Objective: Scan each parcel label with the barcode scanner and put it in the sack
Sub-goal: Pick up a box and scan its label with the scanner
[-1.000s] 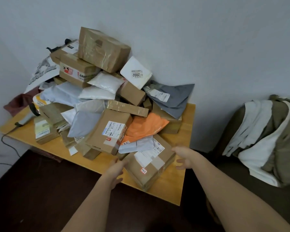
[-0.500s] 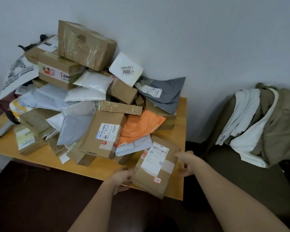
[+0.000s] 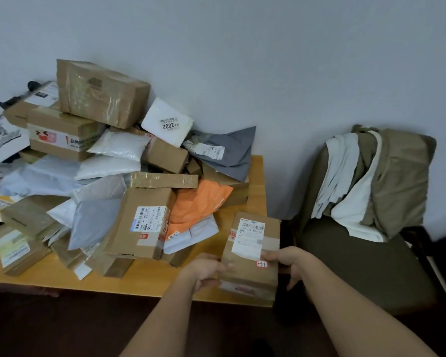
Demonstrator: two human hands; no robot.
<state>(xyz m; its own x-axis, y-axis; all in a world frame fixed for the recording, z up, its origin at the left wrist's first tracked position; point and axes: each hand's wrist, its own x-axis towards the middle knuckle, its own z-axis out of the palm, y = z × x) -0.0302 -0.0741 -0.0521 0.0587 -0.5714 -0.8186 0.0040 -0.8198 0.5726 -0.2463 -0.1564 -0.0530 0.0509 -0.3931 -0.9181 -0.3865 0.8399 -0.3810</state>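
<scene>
A wooden table (image 3: pixel 252 176) fills the left half of the view, its near right corner at about five o'clock from the parcel heap (image 3: pixel 108 171) stacked on it against the wall. The heap mixes brown cartons with white, grey and orange mailer bags; a large taped carton (image 3: pixel 101 92) sits on top at eleven o'clock, a white packet marked 2002 (image 3: pixel 168 122) leans at one o'clock of the heap, and an orange bag (image 3: pixel 198 202) lies at its four o'clock edge. At three o'clock of the table stands an olive chair (image 3: pixel 345 261) draped with olive and white cloths (image 3: pixel 371 181). Near the table's right front corner, at six o'clock of the orange bag, a small brown parcel (image 3: pixel 250 269) is held just above the tabletop, its white barcode label (image 3: pixel 250 238) facing up and a small red-edged sticker (image 3: pixel 262 264) below it. The left hand (image 3: pixel 206 270) grips the parcel's left edge with curled fingers, thumb on top. The right hand (image 3: pixel 291 264) grips the right edge, thumb on the top face beside the sticker.
</scene>
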